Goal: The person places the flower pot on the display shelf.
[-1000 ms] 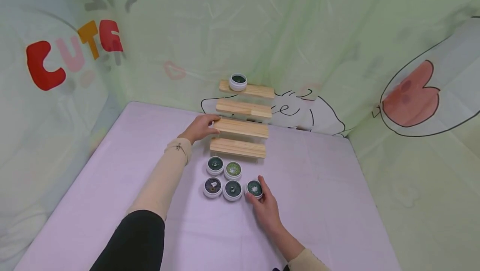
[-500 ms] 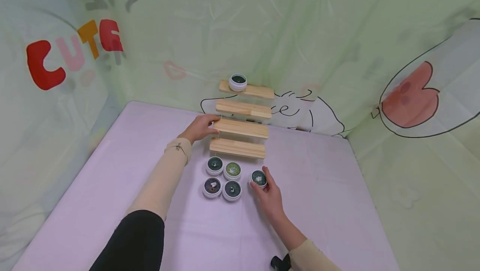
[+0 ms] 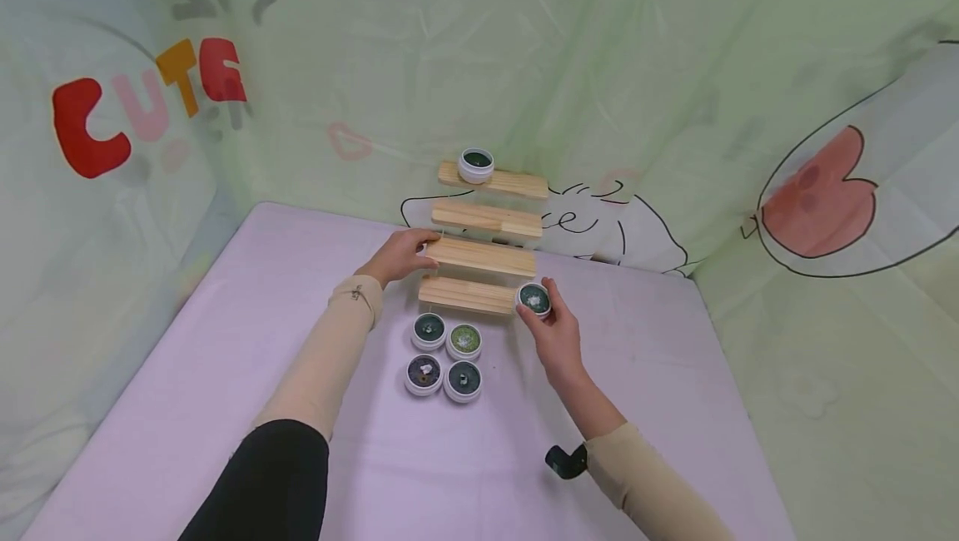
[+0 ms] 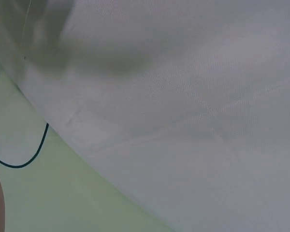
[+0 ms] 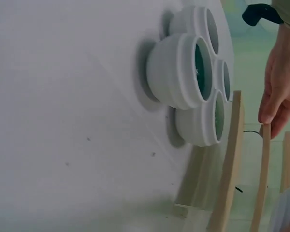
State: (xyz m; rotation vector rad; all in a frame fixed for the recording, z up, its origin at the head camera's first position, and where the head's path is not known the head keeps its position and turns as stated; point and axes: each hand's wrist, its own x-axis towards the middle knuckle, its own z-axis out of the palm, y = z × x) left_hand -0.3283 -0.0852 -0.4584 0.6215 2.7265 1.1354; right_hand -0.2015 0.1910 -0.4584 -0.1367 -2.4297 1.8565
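A stepped display stand with wooden shelves [image 3: 479, 255] stands at the back of the table. My left hand [image 3: 399, 255] pinches the left end of its second shelf from the bottom; the right wrist view shows this left hand [image 5: 279, 89] too. My right hand [image 3: 558, 337] holds a small round white pot [image 3: 534, 300] with dark green filling and a pale bit on top. This pot is raised by the right end of the lowest shelf. Another white pot [image 3: 475, 163] sits on the left part of the top shelf.
Several similar pots stand grouped before the stand, among them a light green one [image 3: 465, 339] and a dark purplish one [image 3: 424, 372]. A lilac cloth covers the table [image 3: 644, 408]. Green printed curtains [image 3: 637, 67] hang close behind the stand and at the sides.
My right hand has taken the pot from the right end of the front row, lifted it and carried it away from me to the lowest shelf's right end. The left hand stays put.
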